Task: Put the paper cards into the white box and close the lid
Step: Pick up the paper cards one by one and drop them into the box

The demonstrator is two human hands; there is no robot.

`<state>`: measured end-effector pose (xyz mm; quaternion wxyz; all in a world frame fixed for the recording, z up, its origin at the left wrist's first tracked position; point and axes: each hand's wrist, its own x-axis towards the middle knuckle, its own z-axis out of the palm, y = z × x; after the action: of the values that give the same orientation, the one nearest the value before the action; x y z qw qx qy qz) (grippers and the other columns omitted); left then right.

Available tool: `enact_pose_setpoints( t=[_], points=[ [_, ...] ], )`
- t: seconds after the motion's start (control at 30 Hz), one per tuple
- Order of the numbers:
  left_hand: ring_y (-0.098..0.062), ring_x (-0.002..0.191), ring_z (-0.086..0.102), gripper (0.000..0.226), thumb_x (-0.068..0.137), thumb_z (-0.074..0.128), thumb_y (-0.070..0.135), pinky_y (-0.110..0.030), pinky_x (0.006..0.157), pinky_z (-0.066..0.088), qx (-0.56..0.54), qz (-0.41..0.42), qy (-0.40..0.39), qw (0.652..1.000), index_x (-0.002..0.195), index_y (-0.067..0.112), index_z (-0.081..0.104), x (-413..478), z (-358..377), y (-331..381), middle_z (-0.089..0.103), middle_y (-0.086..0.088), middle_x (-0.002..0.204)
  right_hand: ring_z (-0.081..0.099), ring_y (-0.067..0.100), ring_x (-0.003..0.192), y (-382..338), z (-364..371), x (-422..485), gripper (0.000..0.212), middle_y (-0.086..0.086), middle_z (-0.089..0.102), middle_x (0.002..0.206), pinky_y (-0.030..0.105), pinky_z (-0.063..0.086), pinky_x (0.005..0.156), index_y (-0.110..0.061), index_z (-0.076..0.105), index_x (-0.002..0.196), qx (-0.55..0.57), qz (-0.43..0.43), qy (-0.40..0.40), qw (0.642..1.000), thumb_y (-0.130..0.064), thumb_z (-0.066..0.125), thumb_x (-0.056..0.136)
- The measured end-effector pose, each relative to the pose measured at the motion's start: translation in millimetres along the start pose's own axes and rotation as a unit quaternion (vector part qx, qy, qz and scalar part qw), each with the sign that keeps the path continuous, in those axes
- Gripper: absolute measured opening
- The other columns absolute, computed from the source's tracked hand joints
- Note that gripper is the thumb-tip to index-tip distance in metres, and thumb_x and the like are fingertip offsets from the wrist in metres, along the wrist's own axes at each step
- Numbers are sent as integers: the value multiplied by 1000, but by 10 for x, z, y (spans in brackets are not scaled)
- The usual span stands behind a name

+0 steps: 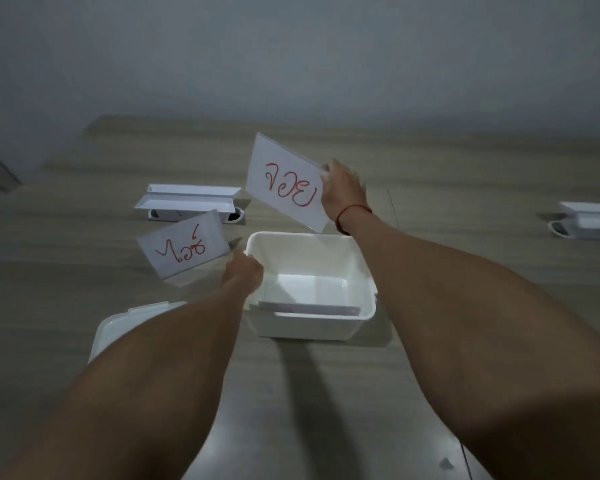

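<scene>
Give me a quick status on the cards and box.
Left hand holds one card, right hand another above open white box. One card inside. Lid off, left.

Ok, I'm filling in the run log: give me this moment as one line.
left hand: holds card | right hand: holds card above white box | box: open, card inside | lid: on table, left

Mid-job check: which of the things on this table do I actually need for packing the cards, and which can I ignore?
Needed:
- white box, open, one card already inside
- card in the right hand
- card in the left hand
- lid, lying left of the box

Ignore:
- white tray stack behind
- white items at the far right edge
</scene>
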<state>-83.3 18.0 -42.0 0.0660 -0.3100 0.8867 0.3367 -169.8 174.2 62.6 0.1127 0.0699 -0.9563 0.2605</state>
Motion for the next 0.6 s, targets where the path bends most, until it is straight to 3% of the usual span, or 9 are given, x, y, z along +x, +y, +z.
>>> enact_pose_setpoints(
  t=[0.33,0.47,0.6],
  points=[
    [-39,126,49,44,101,33,18,-43,99,42,-46,4,-21,999,141,2,35,-203,-27,-183,50,-23,137,47,30,119,351,-109,-832,28,10,60,123,37,34,96,-12,56,113,-40,34,-86,995,-23,32,101],
    [-37,132,44,47,103,29,25,-42,104,38,-74,8,-21,997,146,4,31,-215,-34,-245,46,-22,143,54,32,113,517,146,-1091,27,12,62,122,34,39,91,-19,58,113,-36,73,-208,975,-24,36,99],
    [-38,134,42,47,103,29,22,-42,105,36,-80,-3,-8,997,147,6,30,-258,-77,-303,44,-22,145,58,24,93,546,322,-1295,25,5,64,113,34,48,95,-22,67,106,-57,80,-379,920,-18,45,93]
  ],
)
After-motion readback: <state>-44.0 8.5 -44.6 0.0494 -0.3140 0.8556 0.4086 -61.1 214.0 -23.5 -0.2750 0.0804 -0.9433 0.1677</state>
